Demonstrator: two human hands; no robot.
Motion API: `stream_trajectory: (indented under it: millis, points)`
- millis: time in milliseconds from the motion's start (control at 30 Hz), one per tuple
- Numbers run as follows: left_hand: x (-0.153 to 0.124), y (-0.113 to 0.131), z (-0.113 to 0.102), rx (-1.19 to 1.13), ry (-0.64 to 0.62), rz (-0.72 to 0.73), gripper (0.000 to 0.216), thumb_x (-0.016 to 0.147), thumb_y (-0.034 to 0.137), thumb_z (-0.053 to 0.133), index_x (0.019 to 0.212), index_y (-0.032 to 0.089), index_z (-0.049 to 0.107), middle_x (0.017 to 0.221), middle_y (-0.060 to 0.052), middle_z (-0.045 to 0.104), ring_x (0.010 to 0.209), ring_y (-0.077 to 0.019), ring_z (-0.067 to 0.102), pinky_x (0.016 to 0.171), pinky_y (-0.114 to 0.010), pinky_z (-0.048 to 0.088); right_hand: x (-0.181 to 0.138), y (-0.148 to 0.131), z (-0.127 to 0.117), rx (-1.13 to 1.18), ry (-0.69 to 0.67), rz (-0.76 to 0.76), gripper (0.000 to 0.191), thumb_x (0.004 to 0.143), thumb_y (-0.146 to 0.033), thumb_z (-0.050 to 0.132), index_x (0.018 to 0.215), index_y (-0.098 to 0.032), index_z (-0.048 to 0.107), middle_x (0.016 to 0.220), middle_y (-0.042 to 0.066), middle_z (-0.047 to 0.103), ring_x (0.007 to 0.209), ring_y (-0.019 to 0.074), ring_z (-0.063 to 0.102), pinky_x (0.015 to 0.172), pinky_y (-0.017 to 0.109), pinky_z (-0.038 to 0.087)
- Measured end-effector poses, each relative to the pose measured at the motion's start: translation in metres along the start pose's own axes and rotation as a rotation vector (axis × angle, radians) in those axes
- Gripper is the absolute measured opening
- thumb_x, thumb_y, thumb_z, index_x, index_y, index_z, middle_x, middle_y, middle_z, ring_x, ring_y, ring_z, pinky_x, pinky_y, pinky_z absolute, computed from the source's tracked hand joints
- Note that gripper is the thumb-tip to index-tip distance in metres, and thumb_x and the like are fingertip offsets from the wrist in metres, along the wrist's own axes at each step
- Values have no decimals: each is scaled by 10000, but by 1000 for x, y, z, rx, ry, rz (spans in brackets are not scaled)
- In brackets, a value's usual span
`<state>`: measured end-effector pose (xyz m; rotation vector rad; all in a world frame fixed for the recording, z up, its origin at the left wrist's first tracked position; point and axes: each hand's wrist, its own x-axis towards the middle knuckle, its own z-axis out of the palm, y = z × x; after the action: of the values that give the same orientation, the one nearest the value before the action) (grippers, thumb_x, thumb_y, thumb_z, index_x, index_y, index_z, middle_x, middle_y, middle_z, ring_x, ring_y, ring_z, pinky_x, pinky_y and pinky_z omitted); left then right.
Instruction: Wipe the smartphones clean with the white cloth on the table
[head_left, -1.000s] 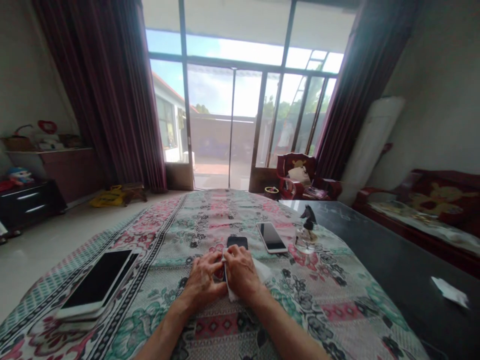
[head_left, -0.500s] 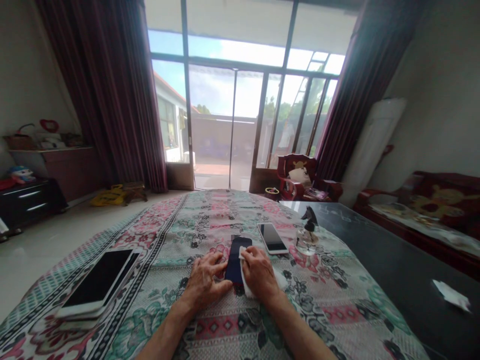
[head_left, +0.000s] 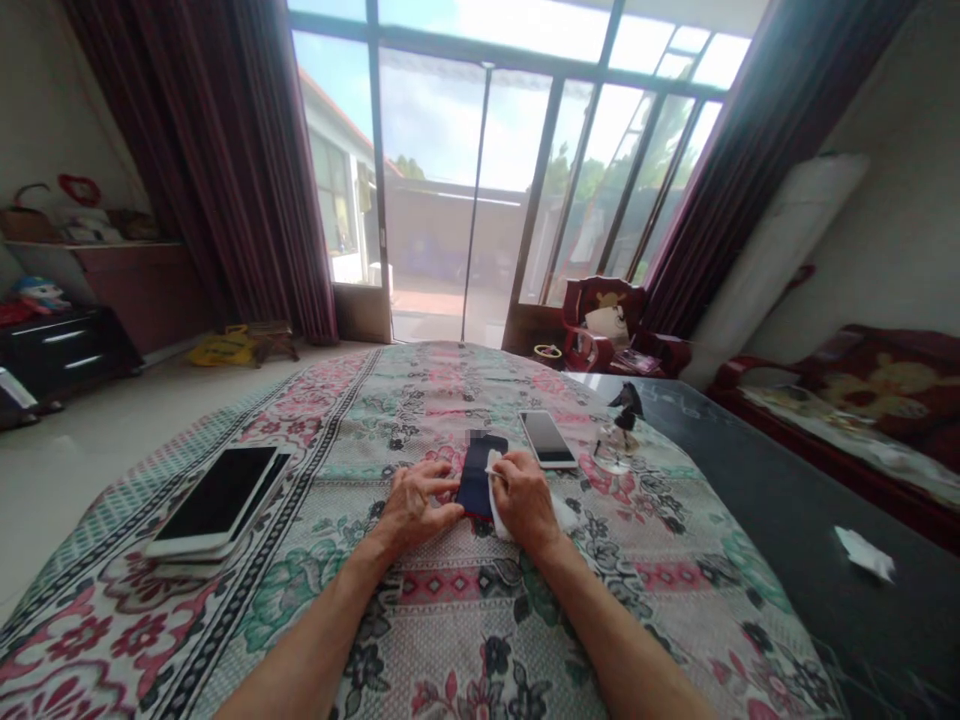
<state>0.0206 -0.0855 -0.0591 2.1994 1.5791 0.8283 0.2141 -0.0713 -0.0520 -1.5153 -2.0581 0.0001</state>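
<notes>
A dark blue smartphone (head_left: 475,482) lies flat on the patterned tablecloth in front of me. My left hand (head_left: 417,500) rests at its left side, fingers apart, with the fingertips touching the phone's edge. In my right hand (head_left: 523,498) a white tissue (head_left: 495,462) is gripped, pressed on the right part of the phone's face; more of the tissue spreads out under the hand. Just beyond my right hand lies a white phone (head_left: 547,440) with a dark screen. Farther right stands a clear glass bottle (head_left: 613,450) with a black spray top.
At the left, white tablets (head_left: 214,500) lie stacked on the tablecloth (head_left: 322,620). A dark table (head_left: 750,500) adjoins on the right, with a crumpled white tissue (head_left: 864,553) on it. Beyond are a red wooden chair (head_left: 606,320), a sofa (head_left: 862,390) and glass doors (head_left: 450,200).
The camera view has tipped downward and turned slightly, so the scene sits higher. My right hand stays on the phone with the tissue, and my left hand still steadies its edge.
</notes>
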Motion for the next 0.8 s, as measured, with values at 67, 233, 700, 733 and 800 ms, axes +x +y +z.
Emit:
stream_trajectory:
  millis: [67, 233, 700, 733, 800]
  points:
    - [0, 0, 0, 0, 4, 13, 291, 696, 300, 707, 983, 303, 758, 1241, -22, 650, 1188, -256, 557, 1082, -398, 350, -2, -5, -1, -4, -25, -30, 183, 888, -161, 474, 879, -189, 654, 1004, 76, 606, 964, 189, 538, 910, 281, 397]
    - [1, -4, 2, 4, 21, 31, 306, 681, 256, 680, 971, 311, 758, 1225, -1, 659, 1181, -239, 562, 1082, -382, 358, -9, -24, -1, 3, -89, -166, 190, 878, -163, 485, 953, -198, 656, 1083, 65, 593, 1016, 193, 510, 942, 295, 384]
    - [2, -11, 10, -28, 60, 83, 198, 687, 268, 719, 876, 287, 773, 1181, -15, 675, 1145, -241, 579, 1046, -395, 377, -1, -6, 2, 10, 9, -47, 166, 746, -75, 525, 822, -175, 634, 920, 74, 608, 930, 202, 535, 863, 286, 421]
    - [2, -11, 9, -28, 57, 82, 190, 686, 270, 721, 869, 286, 773, 1181, -13, 675, 1143, -241, 580, 1043, -393, 377, 0, -2, 0, -9, 14, -14, 162, 743, -79, 524, 820, -172, 633, 910, 77, 609, 920, 203, 539, 858, 285, 421]
    - [2, -9, 8, -28, 51, 76, 179, 684, 266, 724, 856, 286, 772, 1176, -8, 676, 1133, -239, 585, 1033, -386, 381, 2, 4, -2, -49, 20, 46, 158, 746, -88, 518, 822, -165, 633, 905, 83, 612, 907, 204, 545, 851, 279, 417]
